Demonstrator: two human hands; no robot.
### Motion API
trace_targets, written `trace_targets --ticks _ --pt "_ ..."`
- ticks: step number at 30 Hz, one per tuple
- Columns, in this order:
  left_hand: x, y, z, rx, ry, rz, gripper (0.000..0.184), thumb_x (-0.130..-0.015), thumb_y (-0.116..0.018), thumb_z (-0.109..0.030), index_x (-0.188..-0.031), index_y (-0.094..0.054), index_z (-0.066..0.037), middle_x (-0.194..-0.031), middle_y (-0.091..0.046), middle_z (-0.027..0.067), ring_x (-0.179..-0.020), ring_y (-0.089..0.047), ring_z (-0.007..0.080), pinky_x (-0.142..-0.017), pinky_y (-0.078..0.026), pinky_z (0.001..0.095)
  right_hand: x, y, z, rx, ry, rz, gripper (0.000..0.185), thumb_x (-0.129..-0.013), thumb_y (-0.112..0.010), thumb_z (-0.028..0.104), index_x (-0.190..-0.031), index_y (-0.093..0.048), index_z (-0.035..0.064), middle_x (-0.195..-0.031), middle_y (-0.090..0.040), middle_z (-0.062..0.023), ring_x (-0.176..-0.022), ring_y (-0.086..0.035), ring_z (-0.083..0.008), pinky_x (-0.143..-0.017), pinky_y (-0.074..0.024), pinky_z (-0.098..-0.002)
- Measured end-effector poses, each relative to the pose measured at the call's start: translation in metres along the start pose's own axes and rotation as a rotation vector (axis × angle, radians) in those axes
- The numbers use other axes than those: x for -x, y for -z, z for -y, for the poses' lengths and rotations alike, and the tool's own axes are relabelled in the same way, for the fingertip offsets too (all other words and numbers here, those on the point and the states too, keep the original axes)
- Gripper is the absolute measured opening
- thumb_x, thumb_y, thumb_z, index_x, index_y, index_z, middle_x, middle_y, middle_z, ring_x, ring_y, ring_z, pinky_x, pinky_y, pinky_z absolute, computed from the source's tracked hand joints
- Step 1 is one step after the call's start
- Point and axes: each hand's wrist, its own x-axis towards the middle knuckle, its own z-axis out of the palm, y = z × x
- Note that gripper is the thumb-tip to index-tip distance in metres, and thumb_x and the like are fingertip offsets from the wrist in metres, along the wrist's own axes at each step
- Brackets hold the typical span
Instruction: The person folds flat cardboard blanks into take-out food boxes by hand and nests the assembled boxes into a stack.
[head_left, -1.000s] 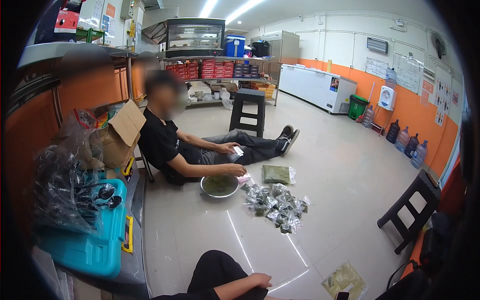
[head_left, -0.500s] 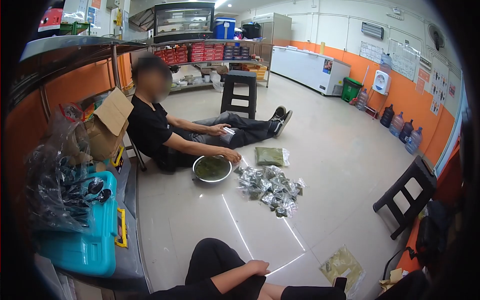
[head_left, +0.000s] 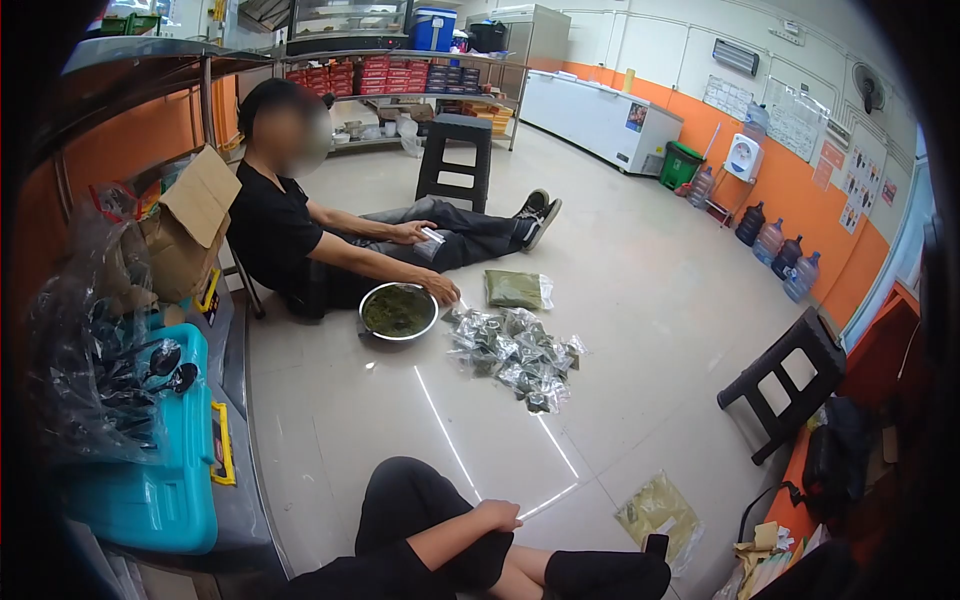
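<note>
Head view is showing the wearer's left hand (head_left: 500,515) resting over the raised leg (head_left: 405,490), well apart from the steel bowl (head_left: 402,339) and the small packets (head_left: 520,352). Principal hazard, in my judgement: the bowl, containing green matter (head_left: 398,309), is standing just beside the co-worker's nearer hand (head_left: 440,289), so a careless sweep of that wrist could be tipping it across the floor (head_left: 660,340). Secondly, the packets are lying in a loose heap near the bowl; a dragging foot could be scattering them. Thirdly, the flat bag (head_left: 660,515) is lying near the wearer's legs, where a shift of posture could be splitting it. As to pose, the left forearm (head_left: 450,535) is slanting up from the lower left. I am seeing nothing in that hand, and cannot tell whether its fingers are opening or curling. No right hand is clearly showing. The co-worker's farther hand (head_left: 410,233) is gripping clear bags (head_left: 430,245).
</note>
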Motion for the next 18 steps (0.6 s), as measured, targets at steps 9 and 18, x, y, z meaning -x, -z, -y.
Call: trace_targets --ticks 9,18 --pt "0.013 0.006 -0.006 0.019 0.001 -0.039 0.044 -0.087 -0.049 -0.040 -0.112 -0.056 -0.004 -0.112 -0.059 0.0161 -0.103 -0.057 0.0310 -0.085 -0.046 0.0430 -0.014 -0.075 -0.034 -0.366 0.338 -0.709 0.021 -0.080 -0.053 0.027 -0.073 -0.069 0.0155 -0.075 -0.067 -0.0063 -0.070 -0.065 -0.0238 -0.054 -0.0486 -0.0354" --pt "0.020 0.006 -0.009 0.023 -0.010 -0.066 0.043 -0.086 -0.052 -0.038 -0.110 -0.058 -0.003 -0.109 -0.061 0.0167 -0.101 -0.059 0.0307 -0.084 -0.047 0.0424 -0.013 0.047 -0.074 -0.091 0.144 -0.415 0.026 -0.084 -0.054 0.025 -0.079 -0.066 0.0029 -0.067 -0.062 -0.0170 -0.056 -0.059 -0.0317 -0.053 -0.0468 -0.0445"
